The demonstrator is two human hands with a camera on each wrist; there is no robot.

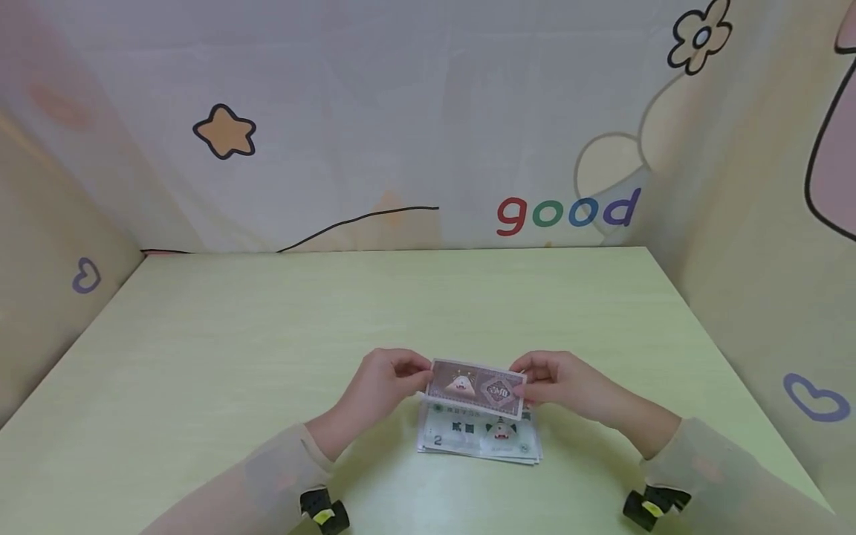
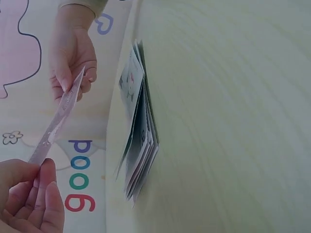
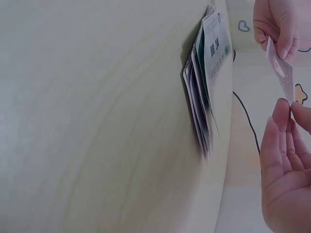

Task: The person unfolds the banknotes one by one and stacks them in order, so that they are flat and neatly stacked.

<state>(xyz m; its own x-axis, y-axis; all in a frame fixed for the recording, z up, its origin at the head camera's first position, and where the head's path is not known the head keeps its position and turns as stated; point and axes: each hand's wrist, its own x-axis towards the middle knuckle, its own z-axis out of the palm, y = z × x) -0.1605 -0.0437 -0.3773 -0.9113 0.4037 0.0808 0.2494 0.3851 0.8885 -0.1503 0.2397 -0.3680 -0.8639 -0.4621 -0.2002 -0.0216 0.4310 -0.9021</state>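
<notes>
Between both hands a purple play banknote (image 1: 476, 388) is held up, its printed face with a small white character toward the head camera. My left hand (image 1: 394, 379) pinches its left end between thumb and fingers. At the opposite end my right hand (image 1: 558, 383) pinches it the same way. Just below, a loose stack of play banknotes (image 1: 478, 438) lies on the table, a green one marked 2 on top. In the left wrist view the edges of the stack (image 2: 141, 145) fan apart slightly, and the purple note (image 2: 58, 116) stands clear of it.
The pale green table (image 1: 234, 349) spreads around the stack, bounded by a printed backdrop (image 1: 348, 126) behind and at both sides. Colourful letters reading "good" (image 1: 568, 212) mark the back wall. Dark wrist cameras (image 1: 324, 511) sit on both sleeves.
</notes>
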